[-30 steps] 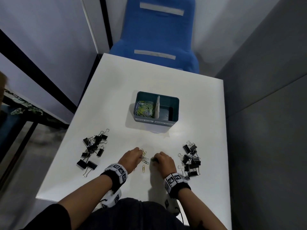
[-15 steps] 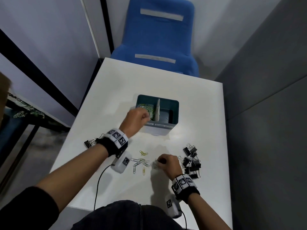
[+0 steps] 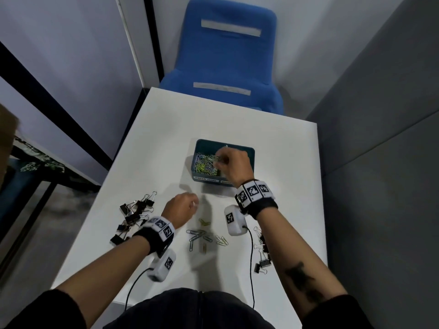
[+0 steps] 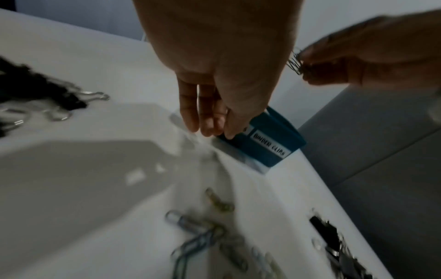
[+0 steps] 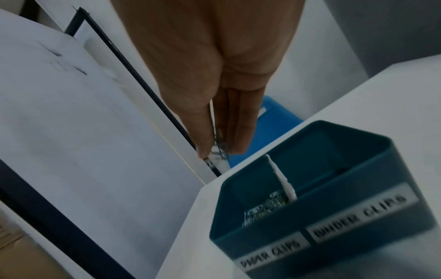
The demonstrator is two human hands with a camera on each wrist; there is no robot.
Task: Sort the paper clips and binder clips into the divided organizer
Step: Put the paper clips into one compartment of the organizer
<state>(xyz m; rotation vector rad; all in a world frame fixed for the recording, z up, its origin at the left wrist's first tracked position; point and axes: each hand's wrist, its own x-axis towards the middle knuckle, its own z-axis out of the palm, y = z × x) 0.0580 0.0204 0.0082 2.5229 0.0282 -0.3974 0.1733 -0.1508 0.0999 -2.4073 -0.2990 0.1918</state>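
Right hand (image 3: 234, 163): fingers pinched paper clips (image 5: 219, 146) above organizer (image 3: 249, 151).
Left hand (image 3: 181, 210): fingers relaxed, empty, over worktop (image 3: 152, 143).

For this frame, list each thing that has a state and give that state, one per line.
right hand: over the organizer, pinching paper clips
left hand: above the table, holding nothing visible
organizer: paper clip side part-filled; binder clip side hidden by the hand
loose paper clips: scattered on the table, unsorted
left binder clips: piled on the table, unsorted
right binder clips: piled on the table, unsorted
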